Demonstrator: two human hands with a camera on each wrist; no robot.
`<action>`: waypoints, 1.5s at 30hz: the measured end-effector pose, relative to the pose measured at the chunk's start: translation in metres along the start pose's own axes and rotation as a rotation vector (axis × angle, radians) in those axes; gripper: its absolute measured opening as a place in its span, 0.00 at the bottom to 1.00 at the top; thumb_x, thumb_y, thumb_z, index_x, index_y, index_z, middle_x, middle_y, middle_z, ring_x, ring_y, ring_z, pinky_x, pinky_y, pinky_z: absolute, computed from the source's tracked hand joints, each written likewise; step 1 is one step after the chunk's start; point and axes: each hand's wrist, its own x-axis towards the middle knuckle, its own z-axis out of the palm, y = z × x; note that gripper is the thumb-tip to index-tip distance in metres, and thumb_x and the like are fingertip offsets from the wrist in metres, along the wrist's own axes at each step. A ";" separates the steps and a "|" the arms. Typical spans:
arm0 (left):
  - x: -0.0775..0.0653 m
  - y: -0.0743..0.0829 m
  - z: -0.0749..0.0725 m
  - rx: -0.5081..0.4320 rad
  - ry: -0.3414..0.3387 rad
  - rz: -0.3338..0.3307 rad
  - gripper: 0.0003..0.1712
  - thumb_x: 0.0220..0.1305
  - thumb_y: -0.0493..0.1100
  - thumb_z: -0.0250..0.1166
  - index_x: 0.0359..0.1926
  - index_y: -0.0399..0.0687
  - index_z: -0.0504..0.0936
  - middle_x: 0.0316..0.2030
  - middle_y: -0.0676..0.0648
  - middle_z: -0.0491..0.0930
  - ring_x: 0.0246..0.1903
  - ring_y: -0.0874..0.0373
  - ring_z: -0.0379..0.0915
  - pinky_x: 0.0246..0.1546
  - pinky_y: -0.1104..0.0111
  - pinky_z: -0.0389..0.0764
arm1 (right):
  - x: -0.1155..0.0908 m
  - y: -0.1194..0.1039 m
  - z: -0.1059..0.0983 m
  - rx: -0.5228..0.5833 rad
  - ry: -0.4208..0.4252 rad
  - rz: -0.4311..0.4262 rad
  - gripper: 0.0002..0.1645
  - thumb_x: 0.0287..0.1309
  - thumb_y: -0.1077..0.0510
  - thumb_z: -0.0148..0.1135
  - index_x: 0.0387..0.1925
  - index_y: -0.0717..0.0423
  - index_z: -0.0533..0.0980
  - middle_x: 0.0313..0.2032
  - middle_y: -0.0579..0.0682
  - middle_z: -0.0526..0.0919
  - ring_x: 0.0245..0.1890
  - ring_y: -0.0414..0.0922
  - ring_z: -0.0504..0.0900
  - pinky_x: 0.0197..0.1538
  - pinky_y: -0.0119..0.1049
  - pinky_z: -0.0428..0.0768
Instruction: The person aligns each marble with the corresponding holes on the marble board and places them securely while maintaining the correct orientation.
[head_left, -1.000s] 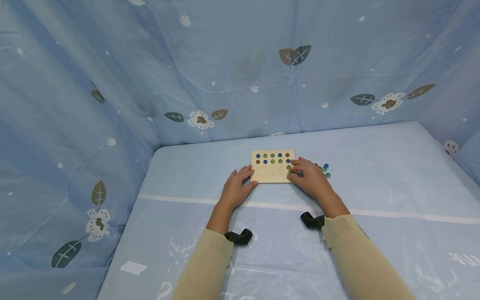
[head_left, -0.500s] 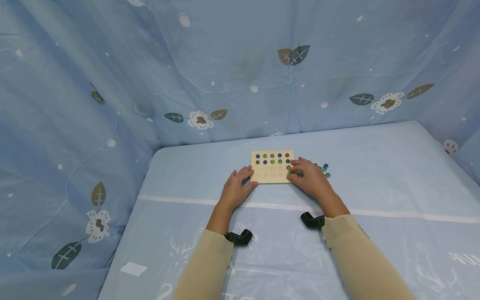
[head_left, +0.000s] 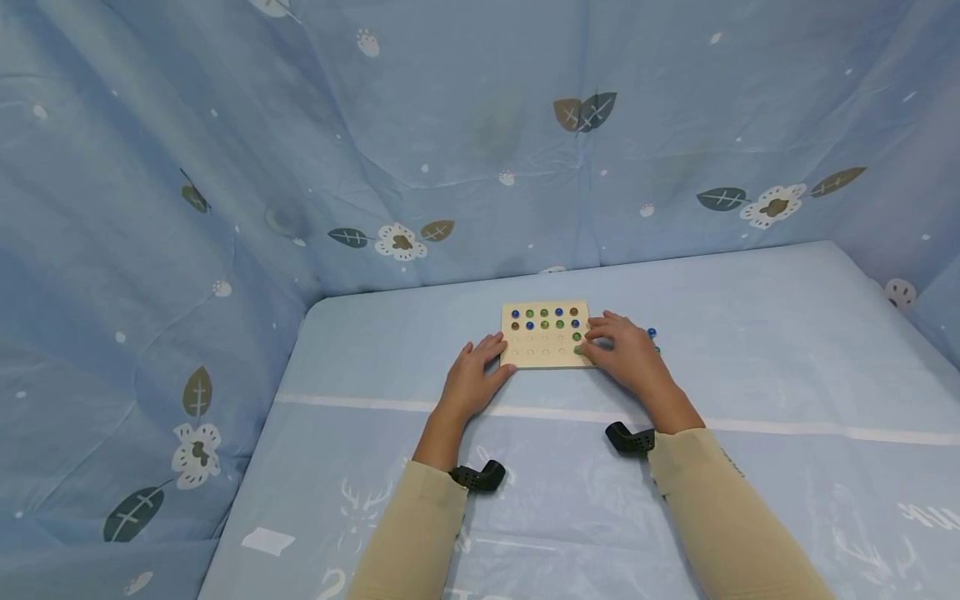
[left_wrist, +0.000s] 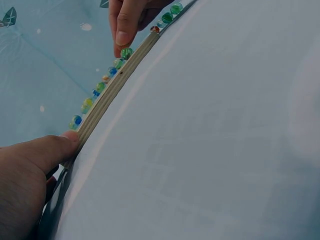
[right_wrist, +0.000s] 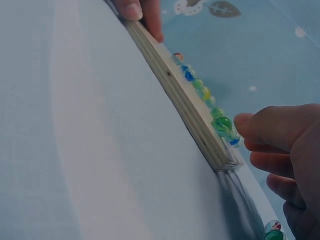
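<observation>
A pale wooden board (head_left: 538, 360) with rows of small hollows lies on the table. Blue, green and brown marbles fill its two back rows, and green ones sit at the right end of the front rows. My left hand (head_left: 471, 375) holds the board's front left corner, thumb at the front edge and fingers along the left side. Beside the right edge is my right hand (head_left: 628, 358), its fingers loosely bent. Its thumb tip (right_wrist: 243, 120) is right at the green marble (right_wrist: 222, 125) in the front right hollow, with nothing pinched.
Loose marbles, among them a blue one (head_left: 652, 332), lie on the table just beyond my right hand, which partly hides them. A pale blue cloth (head_left: 787, 350) covers the table. A patterned blue curtain (head_left: 480, 150) rises behind it.
My right hand has drawn slightly right, away from the front right hollow, leaving the green marble there. It now covers more of the loose marbles. My left hand keeps its place.
</observation>
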 end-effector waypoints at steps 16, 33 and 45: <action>0.001 0.001 0.000 0.004 -0.002 -0.008 0.33 0.65 0.56 0.66 0.68 0.54 0.72 0.71 0.58 0.64 0.72 0.62 0.56 0.77 0.61 0.47 | 0.002 0.019 -0.018 0.025 0.113 0.091 0.19 0.62 0.52 0.66 0.50 0.60 0.82 0.65 0.56 0.75 0.73 0.56 0.61 0.73 0.59 0.60; 0.000 0.002 0.000 -0.004 -0.004 -0.016 0.33 0.65 0.56 0.66 0.68 0.54 0.72 0.71 0.58 0.64 0.73 0.61 0.56 0.77 0.61 0.47 | -0.003 0.042 -0.036 0.042 0.205 0.204 0.21 0.62 0.53 0.66 0.50 0.64 0.81 0.65 0.61 0.74 0.72 0.60 0.60 0.72 0.60 0.60; 0.000 0.001 0.000 0.005 -0.008 -0.006 0.33 0.65 0.56 0.65 0.69 0.54 0.72 0.72 0.58 0.64 0.73 0.61 0.56 0.77 0.61 0.47 | -0.003 0.042 -0.033 0.025 0.171 0.246 0.19 0.62 0.53 0.65 0.46 0.65 0.82 0.66 0.62 0.72 0.73 0.61 0.58 0.73 0.61 0.57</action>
